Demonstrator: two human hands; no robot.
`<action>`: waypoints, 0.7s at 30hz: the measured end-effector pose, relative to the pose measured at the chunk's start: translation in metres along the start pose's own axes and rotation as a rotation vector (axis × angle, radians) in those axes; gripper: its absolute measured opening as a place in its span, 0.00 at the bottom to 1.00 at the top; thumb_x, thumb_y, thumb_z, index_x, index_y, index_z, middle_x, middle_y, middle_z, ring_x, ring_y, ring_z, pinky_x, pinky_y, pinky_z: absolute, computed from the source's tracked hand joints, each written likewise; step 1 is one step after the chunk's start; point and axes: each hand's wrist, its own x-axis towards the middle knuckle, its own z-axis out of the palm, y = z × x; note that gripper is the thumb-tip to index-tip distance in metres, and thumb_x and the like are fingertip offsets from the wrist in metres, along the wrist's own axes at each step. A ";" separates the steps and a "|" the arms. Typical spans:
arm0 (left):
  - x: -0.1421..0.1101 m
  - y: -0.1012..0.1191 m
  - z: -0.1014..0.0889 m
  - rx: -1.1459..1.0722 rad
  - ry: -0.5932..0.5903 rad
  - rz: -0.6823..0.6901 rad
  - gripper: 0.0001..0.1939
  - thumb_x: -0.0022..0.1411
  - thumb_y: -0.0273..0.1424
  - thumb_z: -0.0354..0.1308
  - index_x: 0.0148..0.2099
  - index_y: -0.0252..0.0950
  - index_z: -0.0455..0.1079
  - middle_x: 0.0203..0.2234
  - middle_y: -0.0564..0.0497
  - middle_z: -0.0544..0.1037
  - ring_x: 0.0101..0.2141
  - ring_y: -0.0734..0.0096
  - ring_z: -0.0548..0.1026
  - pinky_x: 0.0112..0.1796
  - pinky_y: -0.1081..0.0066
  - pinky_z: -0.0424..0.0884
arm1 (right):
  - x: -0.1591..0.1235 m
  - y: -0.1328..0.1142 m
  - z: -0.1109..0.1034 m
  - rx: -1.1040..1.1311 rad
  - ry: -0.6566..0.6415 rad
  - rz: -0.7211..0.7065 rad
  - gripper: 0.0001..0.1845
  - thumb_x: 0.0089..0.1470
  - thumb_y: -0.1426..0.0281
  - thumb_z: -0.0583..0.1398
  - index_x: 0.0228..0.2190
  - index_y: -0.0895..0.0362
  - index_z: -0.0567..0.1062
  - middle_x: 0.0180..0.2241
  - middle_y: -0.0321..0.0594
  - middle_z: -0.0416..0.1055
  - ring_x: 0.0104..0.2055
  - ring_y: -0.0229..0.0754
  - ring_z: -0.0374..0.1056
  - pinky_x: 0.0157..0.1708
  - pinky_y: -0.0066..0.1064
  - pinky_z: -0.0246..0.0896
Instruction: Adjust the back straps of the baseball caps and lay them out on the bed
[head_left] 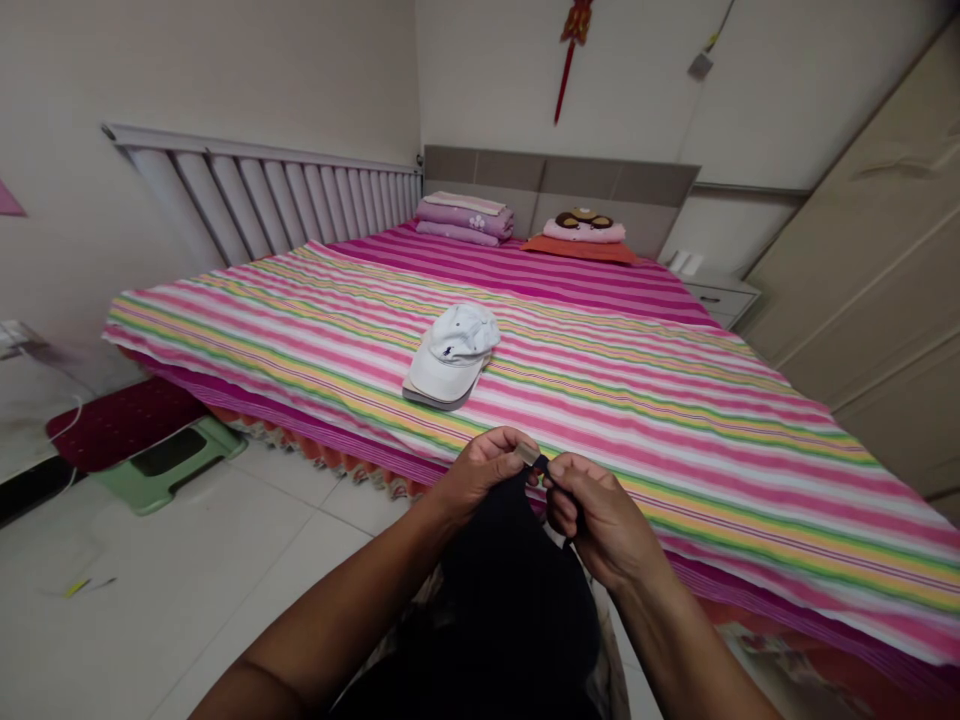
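My left hand and my right hand meet just in front of the bed's near edge, both closed on a black garment that hangs down between my forearms. The left thumb and fingers pinch a small pale tag or clasp at the garment's top. The right fingers are curled round the black cloth beside it. A white cap with a small dark logo lies on the striped bedspread, beyond my hands and apart from them.
Folded purple bedding and a pillow with a soft toy lie at the headboard. A green stool with a dark red cushion stands on the tiled floor at left. Wardrobe doors line the right, a nightstand beside them.
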 end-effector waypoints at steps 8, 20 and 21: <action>-0.001 0.002 0.003 0.089 0.039 0.071 0.17 0.43 0.36 0.65 0.33 0.31 0.68 0.23 0.53 0.71 0.24 0.79 0.67 0.28 0.77 0.60 | 0.001 0.003 0.003 -0.037 0.038 -0.019 0.15 0.39 0.63 0.64 0.16 0.57 0.64 0.08 0.25 0.54 0.10 0.27 0.47 0.11 0.21 0.46; -0.002 0.001 0.000 0.198 0.021 0.136 0.17 0.41 0.36 0.65 0.32 0.32 0.69 0.25 0.53 0.68 0.28 0.76 0.66 0.32 0.75 0.60 | 0.001 0.004 0.002 -0.029 -0.021 -0.019 0.14 0.45 0.62 0.60 0.18 0.57 0.65 0.12 0.29 0.57 0.14 0.30 0.50 0.15 0.22 0.48; -0.003 0.001 0.000 0.196 0.030 0.134 0.17 0.41 0.36 0.65 0.32 0.32 0.69 0.25 0.53 0.68 0.28 0.76 0.66 0.31 0.75 0.60 | 0.000 0.004 0.000 -0.035 -0.022 -0.013 0.13 0.45 0.62 0.59 0.20 0.57 0.66 0.14 0.30 0.59 0.15 0.30 0.52 0.16 0.23 0.49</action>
